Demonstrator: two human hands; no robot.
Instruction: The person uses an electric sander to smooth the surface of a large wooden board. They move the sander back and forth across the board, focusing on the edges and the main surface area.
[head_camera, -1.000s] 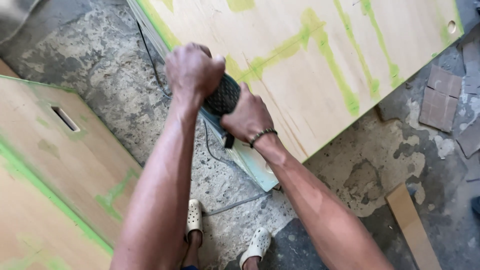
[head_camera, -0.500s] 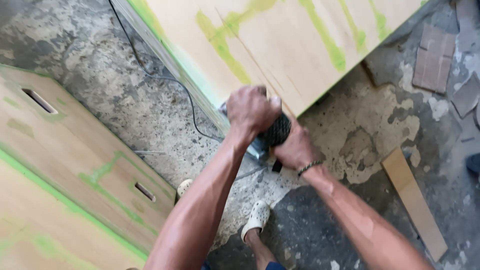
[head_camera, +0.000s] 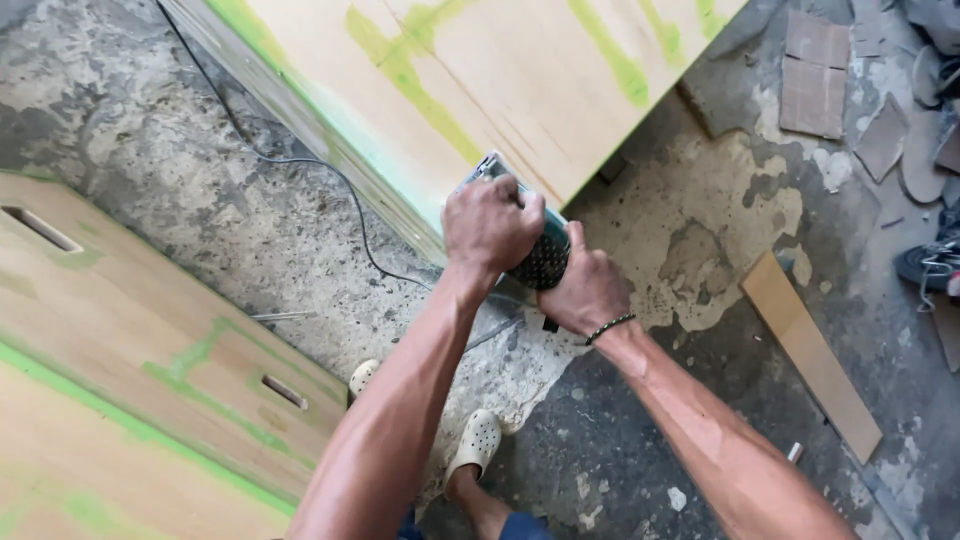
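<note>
Both of my hands grip a teal power sander (head_camera: 541, 258) with a black textured grip. My left hand (head_camera: 490, 225) is closed over its top and my right hand (head_camera: 587, 287), with a bead bracelet at the wrist, clasps its rear. The tool sits at the near corner of a large plywood panel (head_camera: 500, 70) streaked with green filler, against the panel's pale edge (head_camera: 330, 125). A black cord (head_camera: 300, 160) runs from the tool across the concrete floor.
Two more plywood panels with slots and green streaks (head_camera: 150, 340) lie at the left. A loose wooden strip (head_camera: 808, 352) and sandpaper sheets (head_camera: 815, 70) lie on the floor at the right. My feet in white clogs (head_camera: 475, 440) stand below.
The sander and both hands have slid along the panel's edge down to its near corner. My view has shifted with them, showing more floor at the right.
</note>
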